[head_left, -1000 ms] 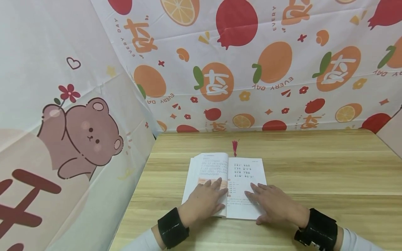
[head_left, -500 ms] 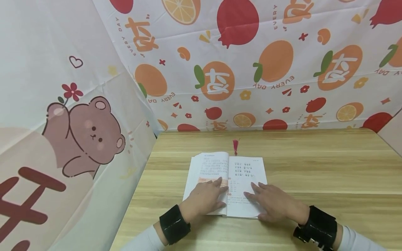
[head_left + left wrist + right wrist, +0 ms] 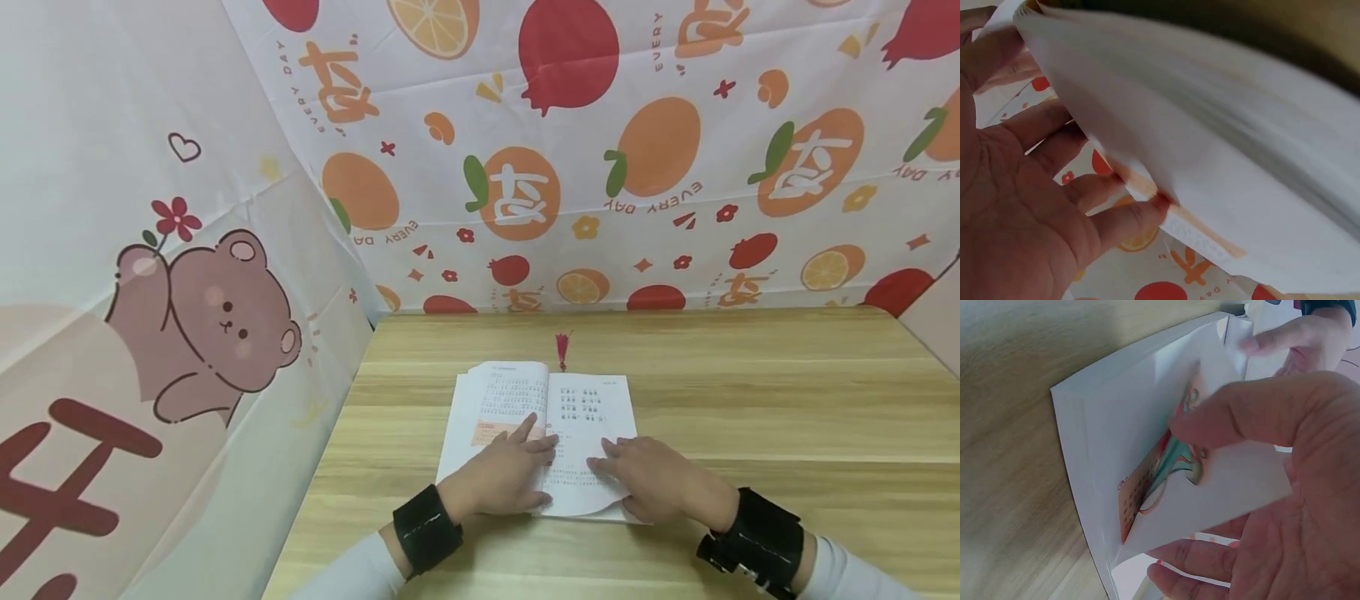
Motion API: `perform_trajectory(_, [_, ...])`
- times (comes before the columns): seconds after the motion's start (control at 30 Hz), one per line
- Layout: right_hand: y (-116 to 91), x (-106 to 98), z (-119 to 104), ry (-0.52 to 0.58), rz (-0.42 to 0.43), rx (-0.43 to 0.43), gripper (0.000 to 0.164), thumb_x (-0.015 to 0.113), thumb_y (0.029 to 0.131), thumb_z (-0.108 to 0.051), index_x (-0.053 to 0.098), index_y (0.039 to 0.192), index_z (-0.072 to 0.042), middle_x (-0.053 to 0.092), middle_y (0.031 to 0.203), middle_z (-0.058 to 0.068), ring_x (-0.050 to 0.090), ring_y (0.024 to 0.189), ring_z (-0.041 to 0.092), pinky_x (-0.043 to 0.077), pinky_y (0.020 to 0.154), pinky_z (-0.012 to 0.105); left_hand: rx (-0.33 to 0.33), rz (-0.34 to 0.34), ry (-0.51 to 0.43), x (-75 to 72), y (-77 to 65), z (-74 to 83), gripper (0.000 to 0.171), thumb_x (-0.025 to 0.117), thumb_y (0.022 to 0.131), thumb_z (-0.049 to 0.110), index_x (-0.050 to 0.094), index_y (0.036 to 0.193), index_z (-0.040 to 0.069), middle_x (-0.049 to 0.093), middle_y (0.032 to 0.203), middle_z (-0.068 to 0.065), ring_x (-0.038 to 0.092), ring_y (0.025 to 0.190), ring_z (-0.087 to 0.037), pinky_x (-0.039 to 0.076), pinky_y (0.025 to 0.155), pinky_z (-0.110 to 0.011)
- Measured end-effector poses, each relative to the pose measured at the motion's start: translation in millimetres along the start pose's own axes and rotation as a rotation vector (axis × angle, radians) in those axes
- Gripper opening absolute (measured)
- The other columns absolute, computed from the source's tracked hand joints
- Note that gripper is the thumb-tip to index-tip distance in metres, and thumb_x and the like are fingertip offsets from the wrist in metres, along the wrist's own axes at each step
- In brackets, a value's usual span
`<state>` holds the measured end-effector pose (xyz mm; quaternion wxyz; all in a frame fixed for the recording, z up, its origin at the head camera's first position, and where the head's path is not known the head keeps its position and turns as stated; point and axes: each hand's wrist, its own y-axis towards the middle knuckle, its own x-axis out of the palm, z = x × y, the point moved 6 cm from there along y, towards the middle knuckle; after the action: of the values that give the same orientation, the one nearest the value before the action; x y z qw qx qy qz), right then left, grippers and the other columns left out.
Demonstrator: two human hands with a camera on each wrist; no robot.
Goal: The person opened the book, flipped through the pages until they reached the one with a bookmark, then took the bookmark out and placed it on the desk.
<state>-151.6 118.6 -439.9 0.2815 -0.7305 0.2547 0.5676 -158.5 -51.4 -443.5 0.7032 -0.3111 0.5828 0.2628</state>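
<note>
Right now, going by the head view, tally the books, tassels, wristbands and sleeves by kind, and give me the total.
Open book: 1
Red tassel: 1
Black wristbands: 2 (left wristband, right wristband)
Pale sleeves: 2 (left sleeve, right sleeve)
Total: 6

I count two hands, one left hand and one right hand, two black bands, a left band and a right band, and two pale sleeves, a left sleeve and a right sleeve. Before me are one surface, one book and one red tassel. Printed on cloth, I count one bear, one heart outline and one flower in the bear's paw.
</note>
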Motion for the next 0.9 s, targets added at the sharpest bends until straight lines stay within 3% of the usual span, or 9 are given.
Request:
perform_trajectory(0.1, [1.2, -2.7, 0.1, -0.017, 0.029, -0.022, 0.051, 0.075, 0.076, -0.004, 0.069, 0.126, -0.009, 0.063, 0.130, 0.026, 0.063, 0.116, 0.043, 0.051, 0.096, 0.055, -0.042, -0.053, -0.021, 4.7, 1.1, 5.0, 0.073, 0.063, 0.091, 0.059, 0.054, 0.145, 0.011, 0.043, 0.157, 0.002, 0.020, 0.152, -0.036, 0.039, 0.108, -0.063])
perform_trajectory(0.2, [3.5, -8.0, -0.8, -0.046, 0.066, -0.059, 0.043, 0.074, 0.079, 0.000, 0.071, 0.121, -0.007, 0.069, 0.121, 0.023, 0.068, 0.106, 0.038, 0.054, 0.090, 0.052, -0.092, -0.081, -0.035, 5.2, 1.8, 9.6, 0.083, 0.058, 0.089, 0.068, 0.051, 0.147, 0.009, 0.041, 0.158, 0.001, 0.016, 0.153, -0.037, 0.037, 0.109, -0.064])
perform_trajectory(0.33, [4.7, -17.6, -8.0, -0.131, 0.143, -0.107, 0.035, 0.071, 0.087, -0.005, 0.070, 0.122, -0.006, 0.069, 0.124, 0.018, 0.066, 0.112, 0.035, 0.051, 0.096, 0.055, -0.127, -0.062, -0.021, 1.6, 4.0, 17.0, 0.087, 0.056, 0.087, 0.072, 0.055, 0.143, 0.005, 0.046, 0.155, -0.004, 0.020, 0.152, -0.040, 0.037, 0.107, -0.066])
perform_trajectory(0.43, [4.7, -26.3, -17.9, -0.201, 0.262, -0.133, 0.043, 0.070, 0.090, -0.012, 0.064, 0.132, -0.006, 0.057, 0.142, 0.020, 0.053, 0.132, 0.038, 0.041, 0.107, 0.060, -0.131, 0.002, 0.056, -2.7, 6.4, 23.6, 0.076, 0.057, 0.091, 0.064, 0.062, 0.134, 0.002, 0.054, 0.148, -0.008, 0.030, 0.147, -0.042, 0.040, 0.106, -0.065])
perform_trajectory(0.53, [3.9, -34.7, -26.5, -0.234, 0.414, -0.137, 0.058, 0.068, 0.090, -0.019, 0.052, 0.145, -0.005, 0.041, 0.155, 0.021, 0.037, 0.144, 0.039, 0.035, 0.112, 0.058, -0.158, 0.098, 0.116, -9.6, 6.8, 27.0, 0.065, 0.063, 0.093, 0.048, 0.060, 0.135, -0.001, 0.055, 0.145, -0.013, 0.041, 0.142, -0.040, 0.043, 0.105, -0.060])
perform_trajectory(0.6, [1.9, -37.6, -28.5, -0.235, 0.490, -0.119, 0.068, 0.068, 0.090, -0.024, 0.043, 0.150, -0.003, 0.035, 0.159, 0.022, 0.031, 0.147, 0.039, 0.034, 0.113, 0.057, -0.190, 0.173, 0.129, -16.7, 4.3, 26.8, 0.067, 0.067, 0.092, 0.037, 0.050, 0.143, -0.004, 0.049, 0.150, -0.017, 0.045, 0.140, -0.037, 0.045, 0.105, -0.056])
perform_trajectory(0.67, [-0.9, -37.4, -26.9, -0.235, 0.520, -0.086, 0.074, 0.068, 0.091, -0.028, 0.037, 0.152, 0.001, 0.033, 0.159, 0.024, 0.031, 0.147, 0.039, 0.036, 0.113, 0.057, -0.230, 0.248, 0.132, -24.3, -0.5, 24.6, 0.081, 0.073, 0.090, 0.030, 0.034, 0.152, -0.004, 0.038, 0.157, -0.021, 0.044, 0.140, -0.036, 0.046, 0.105, -0.054])
perform_trajectory(0.77, [-5.0, -30.7, -20.5, -0.210, 0.457, -0.041, 0.076, 0.069, 0.091, -0.034, 0.039, 0.150, 0.005, 0.035, 0.157, 0.026, 0.036, 0.144, 0.042, 0.040, 0.109, 0.058, -0.261, 0.337, 0.210, -34.2, -8.4, 22.0, 0.096, 0.077, 0.087, 0.024, 0.017, 0.160, 0.005, 0.022, 0.164, -0.022, 0.036, 0.145, -0.040, 0.044, 0.107, -0.055])
perform_trajectory(0.9, [-9.1, -13.6, -12.4, -0.077, 0.221, -0.022, 0.076, 0.071, 0.090, -0.042, 0.047, 0.146, 0.004, 0.039, 0.154, 0.029, 0.043, 0.138, 0.047, 0.042, 0.106, 0.061, -0.216, 0.348, 0.375, -35.9, -13.8, 20.4, 0.090, 0.078, 0.085, 0.018, 0.028, 0.160, 0.022, 0.018, 0.166, -0.015, 0.024, 0.150, -0.039, 0.037, 0.111, -0.059])
